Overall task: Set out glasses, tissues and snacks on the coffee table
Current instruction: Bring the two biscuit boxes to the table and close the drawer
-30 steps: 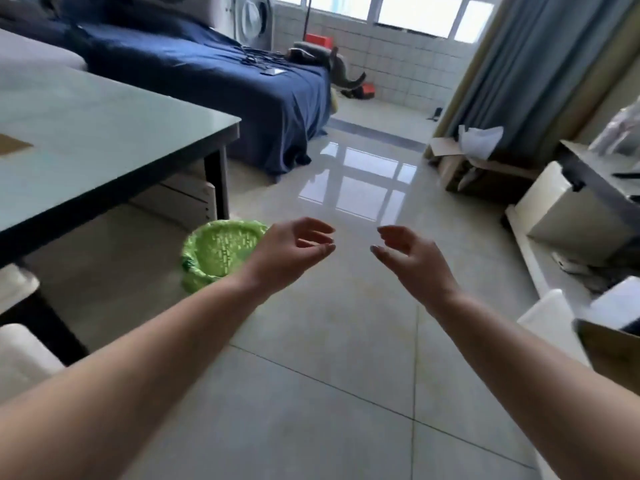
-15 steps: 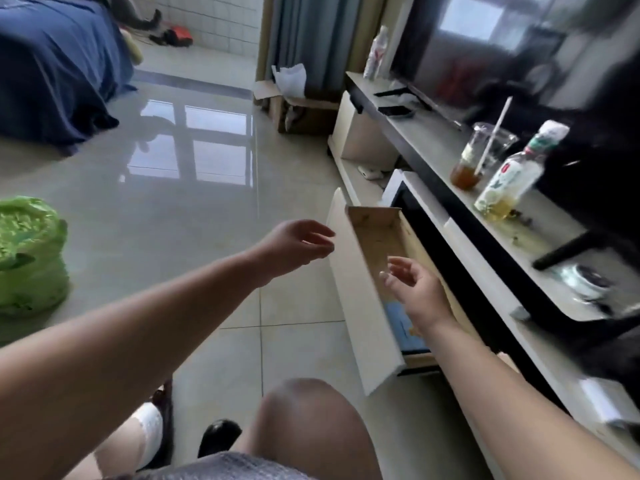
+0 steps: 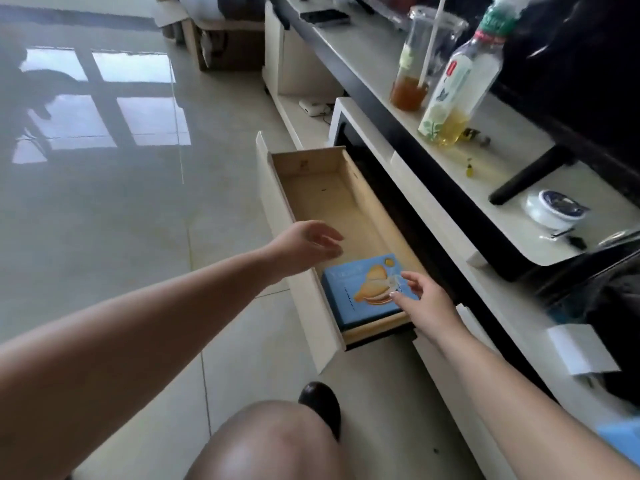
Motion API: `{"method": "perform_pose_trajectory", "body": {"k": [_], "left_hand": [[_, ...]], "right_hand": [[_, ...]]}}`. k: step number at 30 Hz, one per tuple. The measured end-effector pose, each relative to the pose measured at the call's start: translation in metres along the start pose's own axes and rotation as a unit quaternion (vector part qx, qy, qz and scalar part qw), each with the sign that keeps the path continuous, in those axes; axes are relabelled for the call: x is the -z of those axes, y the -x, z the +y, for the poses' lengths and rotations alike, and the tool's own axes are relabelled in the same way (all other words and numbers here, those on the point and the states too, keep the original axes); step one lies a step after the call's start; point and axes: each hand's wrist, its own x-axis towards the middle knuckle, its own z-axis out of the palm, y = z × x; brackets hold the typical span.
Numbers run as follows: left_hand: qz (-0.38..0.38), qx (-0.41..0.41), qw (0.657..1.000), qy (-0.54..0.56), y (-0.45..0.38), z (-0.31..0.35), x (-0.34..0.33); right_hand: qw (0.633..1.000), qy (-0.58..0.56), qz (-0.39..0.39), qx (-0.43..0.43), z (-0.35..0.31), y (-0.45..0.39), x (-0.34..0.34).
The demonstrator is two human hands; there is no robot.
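A blue snack box [image 3: 363, 292] with a picture of sandwich biscuits lies flat at the near end of an open wooden drawer [image 3: 322, 192] in the TV stand. My right hand [image 3: 426, 299] hovers over the box's right edge, fingers loosely spread, and its fingertips reach the lid. My left hand [image 3: 304, 245] hangs over the drawer's white front panel, fingers relaxed and holding nothing. The far part of the drawer holds nothing.
The TV stand top [image 3: 388, 53] carries a plastic cup with a straw [image 3: 414, 74], a drink bottle [image 3: 457, 84], a small white jar [image 3: 554, 211] and a TV foot [image 3: 526, 176]. A cardboard box [image 3: 225, 39] stands on the glossy tiled floor. My knee [image 3: 273, 441] is below.
The view swung from the coffee table and floor to the open drawer. Both hands came closer to the drawer, and the right hand came down onto the blue snack box.
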Motion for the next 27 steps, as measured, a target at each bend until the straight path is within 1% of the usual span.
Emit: {"method": "perform_pose_trajectory", "body": {"k": [4,8,11,14,16,21,24,27], "left_hand": [[-0.055,0.029,0.996,-0.058,-0.05,-0.005,-0.029],[-0.107,0.089,0.979,-0.149,-0.094,-0.016,-0.054],[-0.147,0.141,0.959,-0.198,-0.121,-0.027,-0.067],[-0.194,0.165,0.924,-0.285,-0.14,-0.038,-0.077],[-0.216,0.185,0.907,-0.311,-0.147,-0.042,-0.082],[-0.256,0.206,0.896,-0.3,-0.153,-0.049,-0.082],[-0.292,0.215,0.896,-0.255,-0.151,-0.052,-0.078],[-0.302,0.229,0.9,-0.215,-0.15,-0.051,-0.076]], "right_hand": [[0.996,0.085,-0.01,0.007,0.017,-0.028,0.004],[0.987,0.158,-0.033,0.001,0.03,-0.056,0.002],[0.982,0.179,-0.057,-0.017,0.038,-0.076,0.0],[0.979,0.177,-0.082,-0.052,0.043,-0.096,-0.002],[0.978,0.171,-0.101,-0.067,0.045,-0.106,-0.004],[0.97,0.175,-0.146,-0.082,0.052,-0.123,-0.012],[0.969,0.158,-0.173,-0.078,0.054,-0.129,-0.012],[0.97,0.145,-0.179,-0.072,0.057,-0.129,-0.01]]}}
